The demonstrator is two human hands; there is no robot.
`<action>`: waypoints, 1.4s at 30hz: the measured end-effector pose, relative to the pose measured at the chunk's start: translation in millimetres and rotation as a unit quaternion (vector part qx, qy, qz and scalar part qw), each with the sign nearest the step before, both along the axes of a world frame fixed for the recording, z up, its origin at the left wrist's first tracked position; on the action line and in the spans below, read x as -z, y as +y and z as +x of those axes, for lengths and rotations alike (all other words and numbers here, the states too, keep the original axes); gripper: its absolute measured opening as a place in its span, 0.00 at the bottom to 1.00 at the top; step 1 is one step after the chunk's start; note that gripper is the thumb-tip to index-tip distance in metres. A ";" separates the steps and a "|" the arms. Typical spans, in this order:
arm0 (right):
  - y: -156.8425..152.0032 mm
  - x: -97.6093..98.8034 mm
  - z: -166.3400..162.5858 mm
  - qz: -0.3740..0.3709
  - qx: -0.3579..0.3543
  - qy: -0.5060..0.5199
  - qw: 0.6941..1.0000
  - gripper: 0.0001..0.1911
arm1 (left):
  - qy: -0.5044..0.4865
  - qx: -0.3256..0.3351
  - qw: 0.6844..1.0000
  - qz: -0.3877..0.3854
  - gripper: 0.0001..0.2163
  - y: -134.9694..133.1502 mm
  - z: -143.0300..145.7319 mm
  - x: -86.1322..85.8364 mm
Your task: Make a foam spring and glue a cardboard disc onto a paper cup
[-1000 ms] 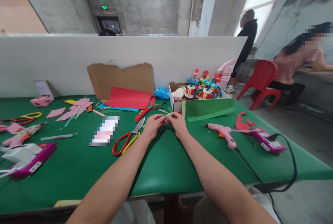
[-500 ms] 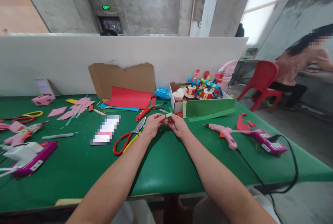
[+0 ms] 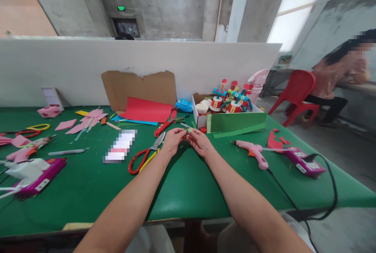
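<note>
My left hand (image 3: 172, 140) and my right hand (image 3: 199, 141) meet above the green table (image 3: 182, 182), fingers pinched together on a small green paper piece (image 3: 189, 130) held between them. Red-and-yellow-handled scissors (image 3: 145, 154) lie on the table just left of my left hand. A pink glue gun (image 3: 253, 151) lies to the right of my right hand. Behind my hands stands a white box (image 3: 202, 120) with paper-cup craft figures (image 3: 232, 102) in it and a green sheet (image 3: 236, 123) leaning on its front.
Red paper (image 3: 145, 111) and torn cardboard (image 3: 139, 86) lean against the white partition. Pink paper scraps (image 3: 85, 121), another glue gun (image 3: 25, 153) and a purple power strip (image 3: 39, 178) lie at left. A second power strip (image 3: 305, 161) with black cable sits at right. A person sits beyond on a red chair (image 3: 296, 94).
My hands stay together on the green piece, shifting slightly. The person standing at the back right has gone out of view.
</note>
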State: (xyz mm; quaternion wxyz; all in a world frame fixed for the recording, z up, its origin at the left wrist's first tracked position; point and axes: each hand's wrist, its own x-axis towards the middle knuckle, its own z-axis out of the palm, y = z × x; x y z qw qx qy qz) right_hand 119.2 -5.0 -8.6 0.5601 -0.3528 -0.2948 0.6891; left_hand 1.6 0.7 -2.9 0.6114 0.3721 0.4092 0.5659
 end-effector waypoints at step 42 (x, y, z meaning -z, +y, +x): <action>1.2 3.4 -7.6 0.131 0.178 -0.229 0.948 0.08 | 0.019 0.035 0.999 0.025 0.14 -5.0 3.8 -0.6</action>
